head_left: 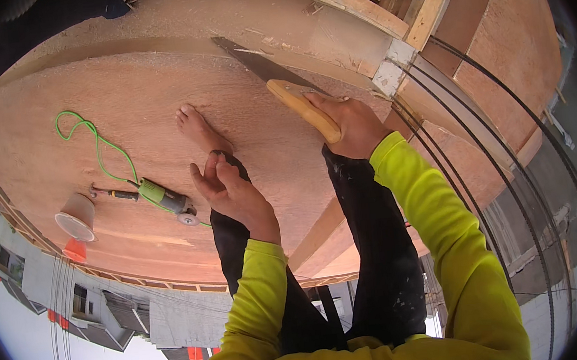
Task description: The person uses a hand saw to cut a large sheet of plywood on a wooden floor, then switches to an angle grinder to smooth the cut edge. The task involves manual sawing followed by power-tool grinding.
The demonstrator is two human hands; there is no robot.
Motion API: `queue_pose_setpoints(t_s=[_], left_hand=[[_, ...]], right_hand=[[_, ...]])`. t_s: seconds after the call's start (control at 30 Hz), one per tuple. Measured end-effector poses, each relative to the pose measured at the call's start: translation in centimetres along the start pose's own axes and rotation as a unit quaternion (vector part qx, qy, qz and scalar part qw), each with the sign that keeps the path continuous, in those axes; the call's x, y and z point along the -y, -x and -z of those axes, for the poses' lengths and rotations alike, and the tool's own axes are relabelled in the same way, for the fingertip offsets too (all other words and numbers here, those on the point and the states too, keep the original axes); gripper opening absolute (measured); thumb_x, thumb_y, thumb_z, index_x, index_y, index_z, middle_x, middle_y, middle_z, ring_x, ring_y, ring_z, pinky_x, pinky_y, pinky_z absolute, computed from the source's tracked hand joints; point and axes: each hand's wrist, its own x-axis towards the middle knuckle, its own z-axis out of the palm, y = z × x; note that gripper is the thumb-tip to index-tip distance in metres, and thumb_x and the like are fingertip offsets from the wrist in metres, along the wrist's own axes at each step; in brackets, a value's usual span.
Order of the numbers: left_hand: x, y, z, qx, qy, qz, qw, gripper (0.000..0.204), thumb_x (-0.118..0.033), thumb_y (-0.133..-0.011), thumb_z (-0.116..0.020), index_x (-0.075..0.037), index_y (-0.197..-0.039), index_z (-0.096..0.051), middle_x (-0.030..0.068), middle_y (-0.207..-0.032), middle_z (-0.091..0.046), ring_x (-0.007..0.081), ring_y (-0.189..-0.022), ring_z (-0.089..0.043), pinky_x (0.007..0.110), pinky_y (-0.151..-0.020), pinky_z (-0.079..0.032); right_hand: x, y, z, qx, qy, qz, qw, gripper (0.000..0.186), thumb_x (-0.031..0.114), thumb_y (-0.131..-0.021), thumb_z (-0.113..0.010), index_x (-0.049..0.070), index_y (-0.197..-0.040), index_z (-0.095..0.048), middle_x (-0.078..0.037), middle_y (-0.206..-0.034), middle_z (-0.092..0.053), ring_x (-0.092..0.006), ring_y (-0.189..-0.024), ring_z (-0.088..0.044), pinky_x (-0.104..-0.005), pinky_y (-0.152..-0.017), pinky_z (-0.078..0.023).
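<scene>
Yellow sleeves point(436, 200) came closest to the lens, reaching out over dark trousers point(376, 227). The right hand point(356, 125) was wrapped around the wooden handle of a saw point(260, 65), whose blade slanted forward and left over the plywood point(134, 91), its tip near a long wood ledge point(109, 50); whether the teeth touched wood could not be told. The left hand point(238, 195) held nothing, its fingers loosely curled and parted above the left shin, near the bare foot point(202, 129). Good handling seemed to call for a firm, relaxed grip, with wrist, forearm and blade in one line, and long, even strokes under light pressure. The free hand would probably have served best steadying the wood, clear of the teeth, and the foot likewise belonged outside the blade's path. Left of the foot lay a green grinder point(165, 197) with a looped cord point(97, 132), a hammer point(123, 194) and a bucket point(78, 215), all well apart from the saw. Steel bars point(542, 126) passed beside the right forearm, so wide elbow swings looked unwise.
</scene>
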Motion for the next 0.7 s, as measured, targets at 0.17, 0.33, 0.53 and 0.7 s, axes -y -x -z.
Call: queue_pose_setpoints(t_s=[0.17,0.33,0.53,0.7], left_hand=[[-0.9,0.4,0.3,-0.018,0.02,0.026,0.999,0.065,-0.022,-0.103,-0.055,0.003,-0.157,-0.03,0.0128,-0.133,-0.06,0.023,-0.124,-0.059,0.039,-0.104,-0.046],[-0.9,0.0,0.2,-0.004,0.006,0.014,1.0,0.07,-0.03,-0.101,-0.056,0.004,-0.156,-0.028,0.0175,-0.139,-0.056,0.0256,-0.128,-0.057,0.045,-0.106,-0.046],[-0.7,0.6,-0.9,0.011,-0.004,-0.006,1.0,0.068,-0.026,-0.101,-0.055,0.005,-0.156,-0.028,0.0185,-0.141,-0.056,0.0255,-0.129,-0.057,0.044,-0.105,-0.046],[0.0,1.3,-0.6,0.019,-0.003,-0.007,1.0,0.065,-0.02,-0.103,-0.054,0.005,-0.157,-0.028,0.0158,-0.137,-0.058,0.0241,-0.125,-0.058,0.037,-0.103,-0.046]], right_hand=[[-5.2,17.0,5.3,-0.034,0.032,-0.076,0.996,0.066,-0.01,-0.079,-0.062,-0.006,-0.144,-0.05,-0.024,-0.097,-0.072,-0.0359,-0.077,-0.074,-0.037,-0.07,-0.06],[-1.2,15.2,5.6,-0.057,-0.042,-0.006,0.997,0.07,-0.007,-0.077,-0.065,-0.006,-0.144,-0.05,-0.025,-0.11,-0.071,-0.0376,-0.085,-0.073,-0.038,-0.077,-0.06],[0.0,13.8,4.5,-0.025,-0.068,0.081,0.994,0.076,0.0,-0.073,-0.075,-0.003,-0.145,-0.051,-0.026,-0.125,-0.068,-0.0395,-0.108,-0.07,-0.0428,-0.095,-0.058],[-2.1,8.7,2.5,0.009,-0.105,0.071,0.992,0.075,0.003,-0.074,-0.076,-0.001,-0.145,-0.051,-0.028,-0.128,-0.065,-0.0399,-0.117,-0.066,-0.043,-0.101,-0.055]])
